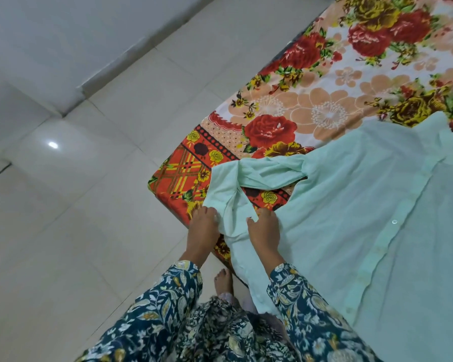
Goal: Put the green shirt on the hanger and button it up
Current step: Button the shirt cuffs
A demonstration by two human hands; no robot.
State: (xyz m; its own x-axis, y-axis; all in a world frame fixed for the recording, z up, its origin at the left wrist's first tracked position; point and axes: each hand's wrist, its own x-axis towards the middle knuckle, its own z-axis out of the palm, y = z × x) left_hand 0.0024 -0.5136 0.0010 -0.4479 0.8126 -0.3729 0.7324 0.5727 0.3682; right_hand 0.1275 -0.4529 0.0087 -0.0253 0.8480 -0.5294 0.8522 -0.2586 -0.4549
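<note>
The pale green shirt (351,218) lies spread flat on the bed, its button strip running down the right side with one white button showing. One sleeve is folded across the bed's near corner, its cuff end hanging over the edge. My left hand (203,231) pinches the left side of that sleeve end. My right hand (264,231) grips the same sleeve end a little to the right. No hanger is in view.
The bed carries a flowered sheet (311,100) in red, orange and yellow; its corner points toward me. White floor tiles (76,205) lie to the left, with a wall base at the upper left. My bare foot (223,282) stands beside the bed's edge.
</note>
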